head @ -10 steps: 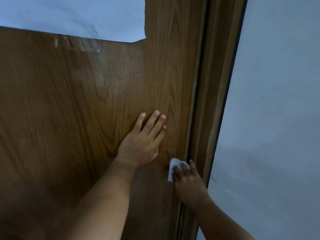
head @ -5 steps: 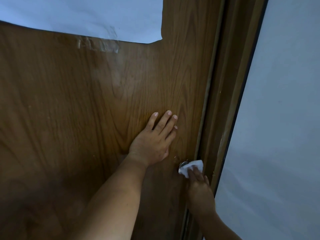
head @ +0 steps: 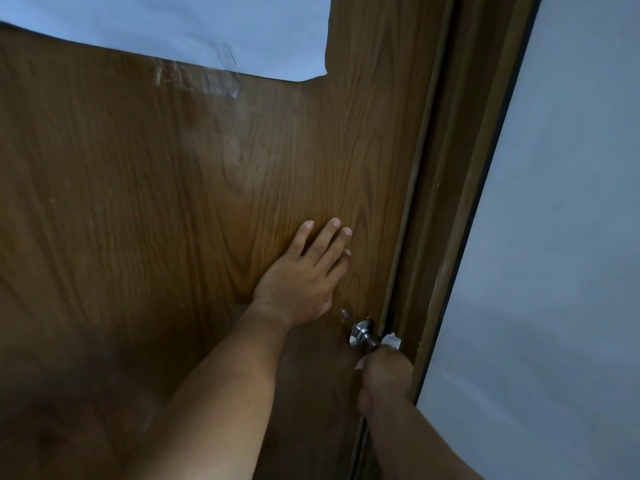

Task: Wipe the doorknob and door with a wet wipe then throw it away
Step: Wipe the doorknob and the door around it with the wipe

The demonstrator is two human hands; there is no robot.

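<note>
At the door's latch edge, the right hand point(head: 388, 374) is wrapped around the metal doorknob point(head: 362, 334) with the white wet wipe point(head: 391, 341) bunched between palm and knob. The left hand point(head: 301, 282) lies flat, fingers spread, on the wooden door point(head: 173, 209) just above.

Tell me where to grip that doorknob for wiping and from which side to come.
Grip the round outer ball of the doorknob, not its narrow neck or flat rose plate. Come straight on from the room side, as the right hand does with the wet wipe: the knob juts out from the door, close to the frame.
</note>
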